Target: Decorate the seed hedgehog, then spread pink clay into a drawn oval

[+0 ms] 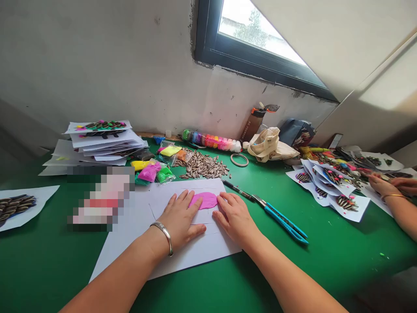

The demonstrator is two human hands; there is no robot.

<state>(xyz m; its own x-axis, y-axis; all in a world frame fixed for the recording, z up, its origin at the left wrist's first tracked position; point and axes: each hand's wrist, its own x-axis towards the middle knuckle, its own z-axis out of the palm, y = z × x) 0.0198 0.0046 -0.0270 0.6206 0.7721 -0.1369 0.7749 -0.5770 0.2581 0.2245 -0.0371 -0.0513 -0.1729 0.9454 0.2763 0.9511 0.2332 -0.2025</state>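
A flat oval of pink-purple modelling clay (206, 200) lies on a white sheet of paper (130, 243) marked with a few thin pencil lines. My left hand (180, 217) rests on the sheet with fingers spread, its fingertips over the left edge of the clay. At the right edge of the clay are the fingertips of my right hand (236, 217), which lies low with its fingers stretched out. Beyond the right hand lie a black pen (238, 190) and a blue utility knife (283, 219).
Sunflower seeds (206, 165) are heaped behind the paper, beside bagged coloured clay (150, 171). Stacked sheets (107, 141) stand back left. A tape roll (239, 160), cloth bag (273, 145) and brown bottle (252, 124) sit behind. Another person's hands (386, 187) work at far right near seed-decorated papers (329, 187).
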